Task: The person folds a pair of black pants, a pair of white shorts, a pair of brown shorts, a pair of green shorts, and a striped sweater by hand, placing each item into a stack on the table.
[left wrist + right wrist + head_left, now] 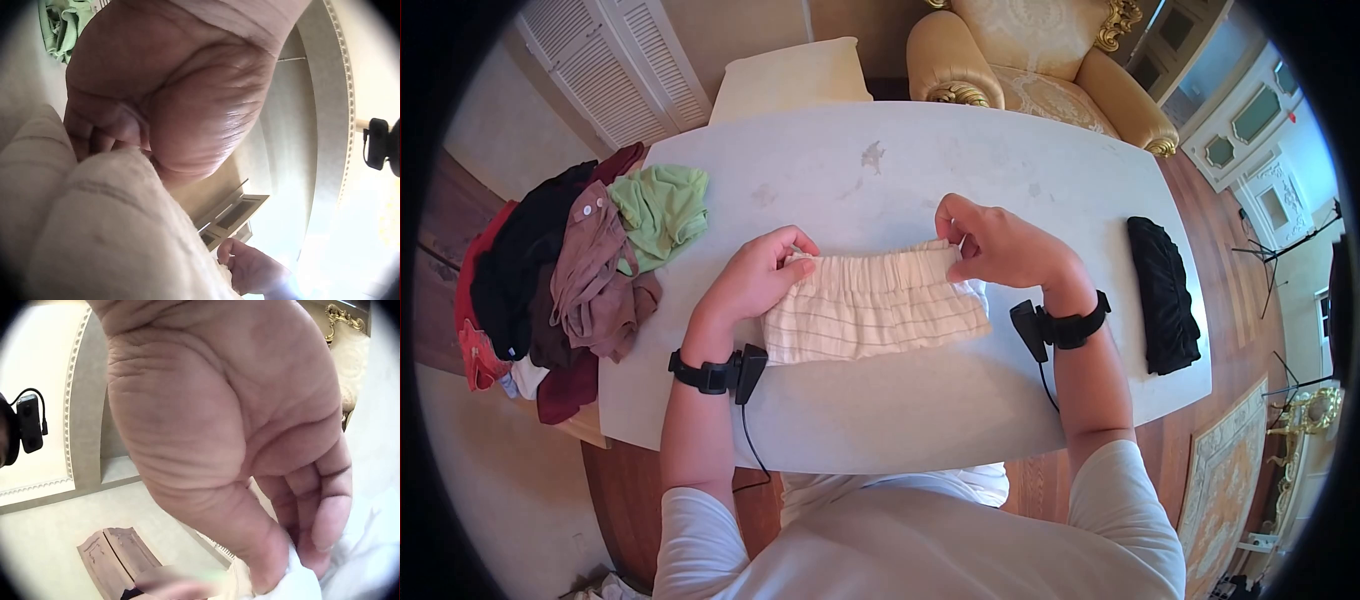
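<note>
A cream garment with thin dark stripes and a gathered waistband (875,305) lies at the middle of the table in the head view. My left hand (758,275) pinches its upper left corner between thumb and fingers. At the upper right corner, my right hand (1010,245) pinches the waistband's end. Pale striped cloth (112,231) fills the lower left of the left wrist view, under the left hand (169,94). White cloth (303,581) shows between thumb and fingers of the right hand (231,412) in the right wrist view.
On the table's (940,430) left edge is a heap of clothes (550,260) with a green garment (665,215) on top. A folded black garment (1162,295) lies near the right edge. Beyond the table stand a gold armchair (1040,95) and a cream-covered piece of furniture (790,80).
</note>
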Action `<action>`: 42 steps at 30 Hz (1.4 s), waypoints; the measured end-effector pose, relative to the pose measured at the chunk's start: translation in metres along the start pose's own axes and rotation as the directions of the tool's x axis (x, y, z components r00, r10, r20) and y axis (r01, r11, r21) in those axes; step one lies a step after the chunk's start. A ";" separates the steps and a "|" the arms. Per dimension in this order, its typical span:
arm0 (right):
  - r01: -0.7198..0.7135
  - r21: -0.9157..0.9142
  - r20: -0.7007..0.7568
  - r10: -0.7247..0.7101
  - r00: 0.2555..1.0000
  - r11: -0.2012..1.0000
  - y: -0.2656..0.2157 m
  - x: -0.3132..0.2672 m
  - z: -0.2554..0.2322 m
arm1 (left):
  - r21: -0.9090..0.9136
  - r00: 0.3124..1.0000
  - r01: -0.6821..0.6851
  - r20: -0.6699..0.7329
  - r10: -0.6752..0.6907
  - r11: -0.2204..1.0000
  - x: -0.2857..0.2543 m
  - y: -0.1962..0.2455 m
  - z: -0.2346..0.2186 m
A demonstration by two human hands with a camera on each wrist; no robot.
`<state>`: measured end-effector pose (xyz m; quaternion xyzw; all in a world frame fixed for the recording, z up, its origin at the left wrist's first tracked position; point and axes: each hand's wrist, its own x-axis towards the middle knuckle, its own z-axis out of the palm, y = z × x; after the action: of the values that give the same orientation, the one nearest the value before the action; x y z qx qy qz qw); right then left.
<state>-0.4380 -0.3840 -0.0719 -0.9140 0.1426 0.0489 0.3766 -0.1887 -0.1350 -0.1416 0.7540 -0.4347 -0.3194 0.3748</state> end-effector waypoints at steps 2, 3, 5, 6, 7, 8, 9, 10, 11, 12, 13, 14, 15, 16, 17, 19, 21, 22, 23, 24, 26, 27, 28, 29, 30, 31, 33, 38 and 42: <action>-0.017 -0.011 -0.009 0.016 1.000 1.000 -0.004 -0.001 -0.001 | 0.000 1.000 -0.002 0.003 0.002 1.000 0.001 -0.003 0.000; -0.008 -0.001 -0.026 0.008 1.000 1.000 -0.004 -0.002 -0.001 | 0.000 1.000 -0.003 0.004 0.003 1.000 0.001 -0.004 0.000; 0.010 0.020 -0.061 -0.009 0.998 1.000 -0.002 -0.001 0.000 | 0.004 1.000 0.001 0.003 -0.001 1.000 0.001 -0.004 0.000; 0.027 0.006 -0.070 -0.027 0.997 1.000 0.001 0.000 0.001 | 0.008 1.000 0.006 0.002 -0.006 1.000 0.000 -0.001 -0.001; 0.043 -0.008 -0.079 -0.043 0.996 0.999 0.006 0.002 0.001 | 0.012 1.000 0.010 0.002 -0.010 1.000 -0.001 0.000 -0.001; 0.058 -0.022 -0.087 -0.060 0.994 0.998 0.008 0.004 0.002 | 0.012 1.000 0.011 0.002 -0.011 1.000 -0.001 0.000 -0.001; 0.043 -0.008 -0.073 -0.044 0.996 0.999 0.007 0.003 0.001 | 0.011 1.000 0.012 0.001 -0.012 1.000 -0.001 -0.001 -0.001; 0.028 0.006 -0.059 -0.027 0.998 1.000 0.004 0.002 -0.001 | 0.011 1.000 0.013 0.000 -0.013 1.000 0.000 -0.002 -0.001; 0.012 0.019 -0.044 -0.011 0.999 1.000 0.003 0.002 -0.001 | 0.004 1.000 0.010 0.000 -0.010 1.000 0.000 -0.003 -0.001; 0.009 0.018 -0.041 -0.008 0.999 1.000 0.003 0.003 -0.002 | -0.003 1.000 0.007 0.000 -0.007 1.000 0.001 -0.005 -0.001; 0.006 0.017 -0.039 -0.006 0.999 1.000 0.004 0.003 -0.002 | -0.009 1.000 0.003 0.000 -0.003 1.000 0.002 -0.007 0.000; 0.004 0.016 -0.036 -0.003 0.999 1.000 0.004 0.003 -0.003 | -0.012 1.000 0.002 -0.001 -0.002 1.000 0.002 -0.008 0.000; 0.116 -0.014 -0.102 -0.117 0.988 0.993 0.007 0.004 -0.001 | -0.014 1.000 0.000 -0.002 0.000 1.000 0.002 -0.009 0.000; 0.225 -0.052 -0.163 -0.231 0.959 0.973 0.012 0.006 0.002 | -0.017 1.000 -0.002 -0.003 0.002 1.000 0.002 -0.009 0.000; 0.329 -0.095 -0.219 -0.342 0.914 0.940 0.015 0.008 0.004 | -0.018 1.000 0.003 -0.002 -0.003 1.000 0.002 -0.008 0.000; 0.289 -0.048 -0.208 -0.293 0.933 0.956 0.004 0.004 0.002 | -0.019 1.000 0.014 -0.002 -0.014 1.000 0.000 -0.004 0.000; 0.270 -0.009 -0.196 -0.266 0.944 0.963 0.001 0.003 0.001 | 0.007 1.000 0.012 -0.006 -0.012 1.000 0.000 -0.003 -0.001; 0.271 0.007 -0.191 -0.265 0.945 0.963 0.002 0.004 0.002 | 0.021 1.000 0.011 -0.007 -0.011 1.000 0.000 -0.003 -0.001; 0.272 0.022 -0.186 -0.263 0.947 0.962 0.003 0.004 0.002 | 0.021 1.000 0.012 -0.008 -0.012 1.000 0.000 -0.003 -0.001; 0.267 0.024 -0.182 -0.258 0.949 0.963 0.003 0.004 0.001 | 0.020 1.000 0.013 -0.009 -0.012 1.000 0.000 -0.003 -0.001; 0.256 0.027 -0.174 -0.247 0.953 0.966 0.004 0.004 0.001 | 0.014 1.000 0.011 -0.009 -0.011 1.000 0.000 -0.004 -0.001; 0.233 0.032 -0.172 -0.225 0.959 0.972 0.004 0.004 0.001 | 0.007 1.000 0.009 -0.009 -0.009 1.000 0.000 -0.003 -0.001; 0.211 0.037 -0.170 -0.202 0.965 0.977 0.005 0.004 0.001 | 0.000 1.000 0.007 -0.009 -0.007 1.000 -0.001 -0.003 -0.001; 0.188 0.042 -0.168 -0.179 0.969 0.981 0.006 0.004 0.002 | 0.005 1.000 0.006 -0.012 -0.006 1.000 -0.001 -0.002 0.000; 0.186 0.049 -0.169 -0.176 0.970 0.981 0.007 0.004 0.002 | 0.009 1.000 0.006 -0.014 -0.006 1.000 -0.001 -0.002 -0.001; 0.185 0.055 -0.170 -0.173 0.970 0.981 0.009 0.004 0.002 | 0.014 1.000 0.006 -0.017 -0.006 1.000 -0.002 -0.002 -0.001; 0.178 0.058 -0.182 -0.165 0.969 0.982 0.011 0.006 0.005 | 0.035 1.000 0.008 -0.017 -0.007 0.999 -0.001 -0.002 -0.002; 0.093 0.012 -0.199 -0.089 0.976 0.996 0.005 0.011 0.013 | 0.070 1.000 0.003 -0.031 -0.001 0.998 -0.001 -0.003 -0.001; 0.091 0.103 -0.181 -0.072 0.981 0.991 0.007 0.015 0.015 | 0.082 0.999 0.006 -0.035 -0.003 0.997 -0.001 -0.003 -0.001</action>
<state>-0.4259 -0.3817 -0.0902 -0.8976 0.1404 -0.0560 0.4141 -0.1873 -0.1332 -0.1431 0.7750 -0.4392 -0.2892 0.3504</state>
